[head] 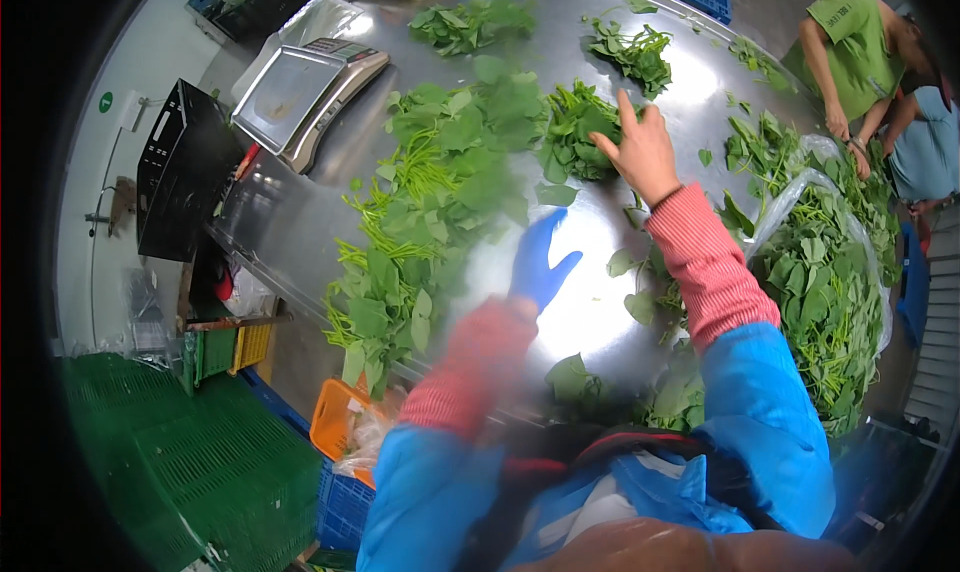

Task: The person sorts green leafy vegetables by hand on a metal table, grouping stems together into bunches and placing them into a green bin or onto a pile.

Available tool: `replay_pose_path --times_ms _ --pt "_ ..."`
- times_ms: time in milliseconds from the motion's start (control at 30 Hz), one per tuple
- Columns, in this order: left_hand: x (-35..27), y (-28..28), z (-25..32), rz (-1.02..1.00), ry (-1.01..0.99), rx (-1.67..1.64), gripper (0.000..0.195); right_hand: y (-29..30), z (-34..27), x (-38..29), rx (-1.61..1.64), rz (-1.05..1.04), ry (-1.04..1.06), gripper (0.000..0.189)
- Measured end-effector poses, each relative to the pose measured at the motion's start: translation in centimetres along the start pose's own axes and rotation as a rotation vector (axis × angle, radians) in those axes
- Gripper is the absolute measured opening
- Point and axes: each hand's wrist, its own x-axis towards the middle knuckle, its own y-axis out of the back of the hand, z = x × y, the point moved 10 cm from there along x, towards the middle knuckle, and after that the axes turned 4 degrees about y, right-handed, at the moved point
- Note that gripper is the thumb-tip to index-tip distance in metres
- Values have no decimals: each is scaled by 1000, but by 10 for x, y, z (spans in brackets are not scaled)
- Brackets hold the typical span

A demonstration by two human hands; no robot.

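Observation:
Over the steel table point(300, 212), my left hand point(541, 261), in a blue glove and slightly blurred, has thumb and fingers apart and holds nothing. My bare right hand point(643, 148) is spread at the right edge of a small bunch of leafy green stems point(577, 133); whether it touches the leaves is unclear. Left of both hands lies a long row of leafy bunches point(420, 219), stems mostly to the left. Two more bunches lie farther back, one at the upper right point(637, 54) and one at the top middle point(472, 24).
A digital scale point(289, 96) stands at the back left. At the right is a large heap of leafy greens point(817, 287) with clear plastic; two people work beside it, one in a green shirt point(855, 54). Green crates point(217, 452) and an orange basket point(334, 422) stand lower left.

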Motion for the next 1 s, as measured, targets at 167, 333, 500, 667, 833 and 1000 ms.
replay_pose_path --times_ms 167,333,500,667,833,1000 --pt "31 -27 -16 119 -9 359 74 -10 98 -91 -212 -280 -283 65" --pt "-24 -72 -5 -113 -98 288 78 -10 44 -187 -202 -496 -156 63" --pt "-112 -68 54 -250 -115 262 86 38 -40 -267 -227 -455 -92 59" --pt "-151 -67 49 -346 -17 130 91 54 -85 -328 136 -685 -113 54" --pt "-142 -79 61 -286 -36 -128 88 136 -69 -320 188 -303 -171 44" --pt "-142 -112 96 -347 -186 45 96 190 -14 -367 96 -140 -401 30"
